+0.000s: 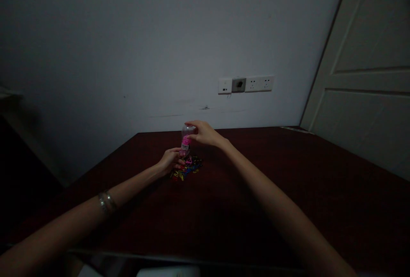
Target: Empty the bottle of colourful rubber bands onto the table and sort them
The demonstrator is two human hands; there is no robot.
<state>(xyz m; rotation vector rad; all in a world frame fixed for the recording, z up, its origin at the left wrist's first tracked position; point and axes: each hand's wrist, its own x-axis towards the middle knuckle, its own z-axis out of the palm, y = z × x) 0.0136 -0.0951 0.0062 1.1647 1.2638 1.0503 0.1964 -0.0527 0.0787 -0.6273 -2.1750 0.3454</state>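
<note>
A clear bottle point(186, 140) with bright pink pieces in it and a small printed label stands up between my hands. My right hand point(205, 133) grips its upper end from the right, thumb and fingers closed around it. My left hand point(169, 161) is at the bottle's lower end, its thumb and fingers curled about that end. Right below lies a loose pile of small coloured clips point(193, 167) in yellow, blue, red, pink and black. The bottle's bottom end is partly hidden by my left fingers, so which end has the opening cannot be made out.
The dark red-brown table point(243, 208) reaches back to a pale wall point(160, 55). Sockets and switches point(245, 84) are set in the wall. A panelled door point(361, 85) stands to the right. The table's front edge point(134, 255) runs nearby, with a white object point(168, 272) below it.
</note>
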